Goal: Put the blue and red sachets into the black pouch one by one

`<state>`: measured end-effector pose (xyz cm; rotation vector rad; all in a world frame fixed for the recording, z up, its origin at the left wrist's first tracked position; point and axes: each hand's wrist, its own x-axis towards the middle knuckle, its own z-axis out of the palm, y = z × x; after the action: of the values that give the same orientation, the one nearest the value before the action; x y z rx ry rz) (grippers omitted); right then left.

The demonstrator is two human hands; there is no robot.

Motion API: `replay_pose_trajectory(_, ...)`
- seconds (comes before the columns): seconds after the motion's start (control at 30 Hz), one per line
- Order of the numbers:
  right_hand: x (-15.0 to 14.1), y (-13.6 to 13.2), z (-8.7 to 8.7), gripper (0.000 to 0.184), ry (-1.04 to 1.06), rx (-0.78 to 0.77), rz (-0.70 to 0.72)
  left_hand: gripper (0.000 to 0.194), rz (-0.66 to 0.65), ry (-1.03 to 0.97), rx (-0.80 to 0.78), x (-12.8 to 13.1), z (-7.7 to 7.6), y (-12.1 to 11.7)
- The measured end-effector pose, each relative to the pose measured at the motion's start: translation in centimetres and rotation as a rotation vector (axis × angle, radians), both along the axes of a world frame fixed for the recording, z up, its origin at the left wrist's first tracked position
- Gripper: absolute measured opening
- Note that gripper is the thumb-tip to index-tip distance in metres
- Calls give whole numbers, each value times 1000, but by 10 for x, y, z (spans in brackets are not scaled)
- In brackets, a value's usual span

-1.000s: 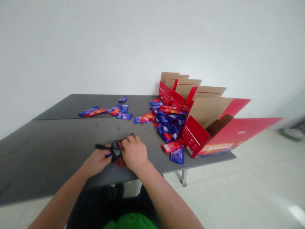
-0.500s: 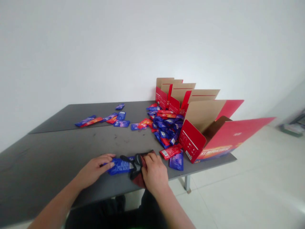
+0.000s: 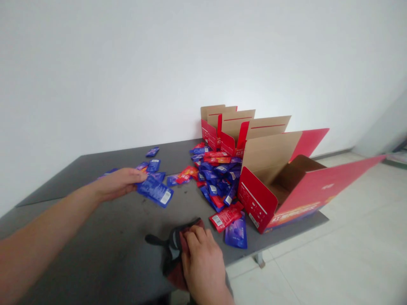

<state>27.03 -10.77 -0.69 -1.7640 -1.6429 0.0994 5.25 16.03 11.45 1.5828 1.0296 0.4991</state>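
Observation:
My left hand (image 3: 122, 183) is raised over the left part of the table, fingers pinched on one end of a blue packet (image 3: 156, 190). The packet's far end, with a white label, points right. Close to the front edge, my right hand (image 3: 203, 258) is closed on a dark red and black cloth-like item (image 3: 178, 273) with a grey part and a black tab sticking out to the left. Its exact kind is unclear. Right of that hand, a red packet (image 3: 226, 217) overlaps a purple packet (image 3: 235, 232) lying on the table.
A heap of blue and red packets (image 3: 219, 180) lies against several open red cartons (image 3: 257, 195) along the right side. More loose packets (image 3: 154, 165) lie at the back of the dark table (image 3: 95, 254). A white wall stands behind.
My left hand has drawn the blue packet away from the dark red and black item and lifted it up and left. My right hand keeps its hold, now nearer the front edge.

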Motion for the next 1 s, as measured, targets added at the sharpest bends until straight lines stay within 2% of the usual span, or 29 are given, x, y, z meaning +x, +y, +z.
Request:
replay_pose_trajectory(0.07, -1, 1, -3, 11, 6, 21, -3, 48, -109, -26, -25, 32, 6, 36)
replay_pose_trajectory(0.13, -2, 2, -7, 12, 12, 35, -8, 50, -136, -24, -16, 67, 0, 67)
replay_pose_trajectory(0.23, -6, 5, -14, 15, 30, 56, -43, 56, -169, 52, 19, 117, -24, 101)
replay_pose_trajectory(0.33, -9, 8, -23, 15, 31, 97, -64, 64, -190, 151, 45, 145, -48, 120)
replay_pose_trajectory(0.43, -9, 10, -29, 15, 15, 131, -67, 64, -222, 257, 109, 142, -56, 132)
replay_pose_trajectory(0.63, -3, 11, -31, 15, -53, 130, -36, 38, -347, 520, 232, 106, -48, 144)
replay_pose_trajectory(0.77, -1, 11, -30, 17, -67, 128, -24, 35, -384, 565, 306, 118, -56, 142)
replay_pose_trajectory(0.83, 0, 11, -30, 18, -65, 123, -18, 31, -452, 594, 320, 131, -56, 139)
replay_pose_trajectory(0.93, 0, 11, -30, 18, -72, 128, -19, 27, -575, 641, 321, 143, -43, 140)
replay_pose_trajectory(1.0, 0, 10, -30, 18, -69, 130, -15, 28, -611, 654, 335, 139, -29, 144)
